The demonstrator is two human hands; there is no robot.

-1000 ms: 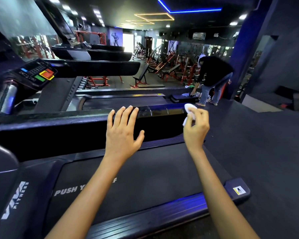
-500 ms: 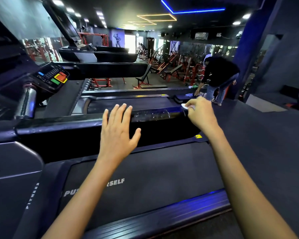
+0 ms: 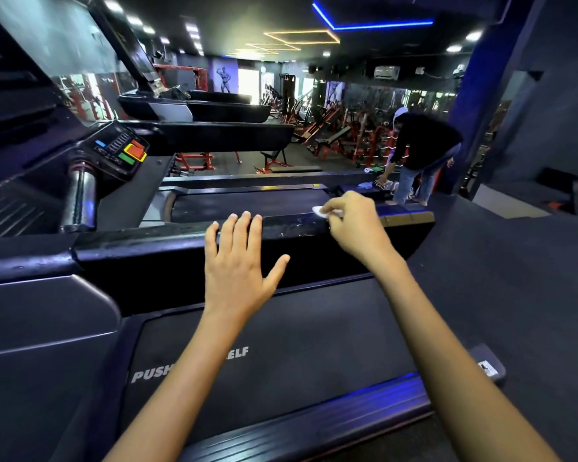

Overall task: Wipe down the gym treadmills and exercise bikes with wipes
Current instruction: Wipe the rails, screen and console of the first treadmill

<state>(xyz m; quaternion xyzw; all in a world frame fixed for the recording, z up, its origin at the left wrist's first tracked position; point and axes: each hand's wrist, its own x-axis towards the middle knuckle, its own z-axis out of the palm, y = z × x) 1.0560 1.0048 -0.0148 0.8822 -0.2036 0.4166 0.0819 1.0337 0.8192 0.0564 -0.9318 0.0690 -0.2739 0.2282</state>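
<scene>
A black treadmill fills the foreground, its belt (image 3: 314,335) printed with white letters. Its far side rail (image 3: 167,243) runs across the middle of the view. My left hand (image 3: 237,265) lies flat against that rail with straight, spread fingers. My right hand (image 3: 354,225) pinches a small white wipe (image 3: 319,211) and presses it on the rail's top, to the right of my left hand. Most of the wipe is hidden under my fingers.
A second treadmill's belt (image 3: 247,203) lies just beyond the rail, its console (image 3: 121,151) with red and green buttons at left. A person in a dark top (image 3: 421,148) bends over at the far right. Benches and red machines stand behind. Dark floor (image 3: 514,278) spreads right.
My right hand came down with the wipe onto the rail's top and slid it left toward my left hand. My left hand stayed flat on the rail.
</scene>
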